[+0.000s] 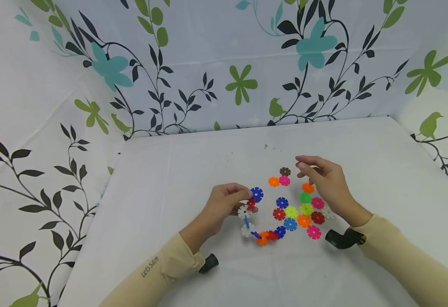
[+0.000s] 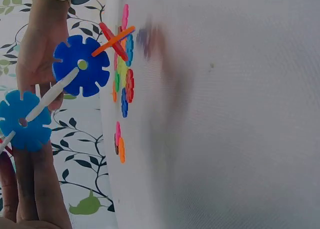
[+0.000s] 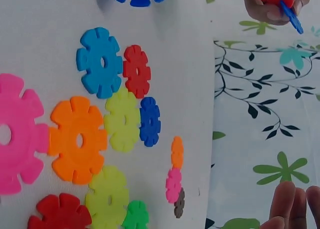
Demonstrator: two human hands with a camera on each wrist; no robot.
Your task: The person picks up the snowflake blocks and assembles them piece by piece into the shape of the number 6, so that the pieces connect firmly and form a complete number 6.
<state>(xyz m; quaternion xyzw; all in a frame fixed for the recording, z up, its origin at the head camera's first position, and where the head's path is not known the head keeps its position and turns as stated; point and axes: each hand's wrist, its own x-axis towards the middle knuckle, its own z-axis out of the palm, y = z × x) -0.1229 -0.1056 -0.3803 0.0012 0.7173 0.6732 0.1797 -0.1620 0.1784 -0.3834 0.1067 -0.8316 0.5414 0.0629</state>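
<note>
My left hand [image 1: 221, 204] pinches a dark blue notched plastic disc [image 1: 257, 194] at one end of a curved chain of interlocked discs. Red, white [image 1: 243, 212], blue and orange pieces follow along that chain, and its lower part hangs toward the table. In the left wrist view, a light blue disc [image 2: 30, 131] and a dark blue disc [image 2: 92, 54] are joined by a white one seen edge-on. My right hand [image 1: 325, 181] hovers above the loose discs with relaxed fingers and nothing visible in them. An orange disc [image 1: 307, 188] lies just below its fingertips.
Several loose discs lie flat on the white-covered table [image 1: 162, 179], among them a pink disc [image 1: 314, 232], a green disc [image 1: 305, 197] and a red disc [image 1: 279, 214]. A brown disc [image 1: 285, 171] lies farther back. Leaf-patterned cloth [image 1: 193, 64] hangs behind the table.
</note>
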